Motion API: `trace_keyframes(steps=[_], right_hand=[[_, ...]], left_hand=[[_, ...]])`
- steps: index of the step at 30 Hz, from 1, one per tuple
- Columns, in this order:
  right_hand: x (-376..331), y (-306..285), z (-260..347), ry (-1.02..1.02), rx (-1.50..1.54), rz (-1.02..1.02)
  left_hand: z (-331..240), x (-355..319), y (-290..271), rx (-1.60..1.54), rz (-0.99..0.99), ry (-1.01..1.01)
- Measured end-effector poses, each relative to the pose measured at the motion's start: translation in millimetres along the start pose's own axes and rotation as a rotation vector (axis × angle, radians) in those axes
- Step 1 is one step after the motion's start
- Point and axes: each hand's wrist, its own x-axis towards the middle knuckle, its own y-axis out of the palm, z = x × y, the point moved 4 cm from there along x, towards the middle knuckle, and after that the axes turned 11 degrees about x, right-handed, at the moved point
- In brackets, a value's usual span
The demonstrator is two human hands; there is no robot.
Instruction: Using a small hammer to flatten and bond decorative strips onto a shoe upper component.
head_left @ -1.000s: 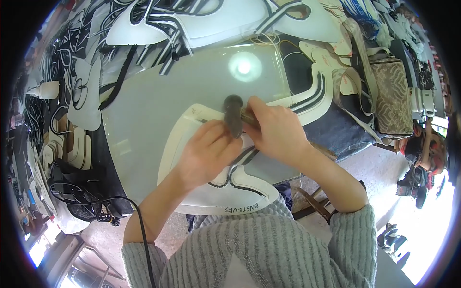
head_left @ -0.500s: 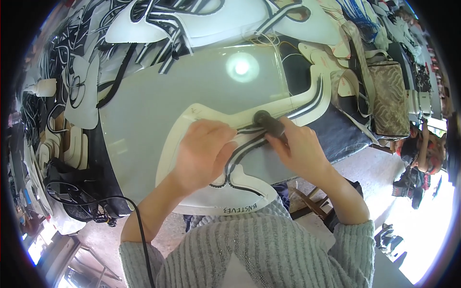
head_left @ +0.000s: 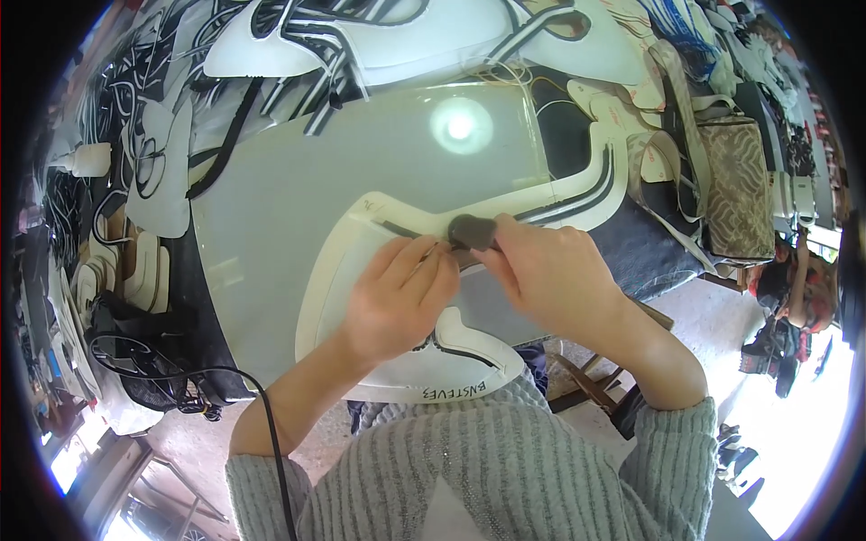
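Note:
A cream, curved template (head_left: 336, 261) lies on the worktable, with a narrow black-and-white strip (head_left: 577, 200) along its channel. My right hand (head_left: 559, 275) is closed around a dark, hammer-like tool (head_left: 473, 233) with a blunt rounded head. The tool's head rests over the strip, right beside the fingertips of my left hand (head_left: 403, 293). Those left fingers are curled down and closed on the strip at the template's middle; my hand hides the thumb and part of the strip. More black edging (head_left: 469, 353) follows the template's near, rounded end.
A clear sheet (head_left: 271, 194) covers the grey tabletop. White cut pieces (head_left: 424, 36) and striped strips lie at the back. A patterned box (head_left: 735, 185) stands at the right beside a beige strap (head_left: 672, 99). A black cable (head_left: 257, 388) runs past my left forearm.
My right hand has brought the tool left along the strip, close to my left fingers. The left hand has shifted right, its fingers now stretching further over the strip.

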Motion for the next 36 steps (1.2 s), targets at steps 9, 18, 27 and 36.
trace_keyframes(steps=[9, 18, 27, 36], right_hand=[[-0.4, 7.2, -2.7, 0.034, -0.046, 0.092], [1.5, 5.0, -3.8, 0.034, -0.064, 0.108], [4.0, 6.8, 1.9, -0.004, -0.062, 0.103], [1.1, 12.4, -3.8, 0.004, -0.049, 0.072]], left_hand=[[3.3, -4.9, 2.3, -0.086, -0.025, -0.045], [13.7, -3.6, -2.2, -0.088, 0.028, -0.084], [16.1, -10.8, 3.0, -0.116, -0.001, -0.096], [43.7, -1.2, -5.4, -0.315, 0.126, -0.170]])
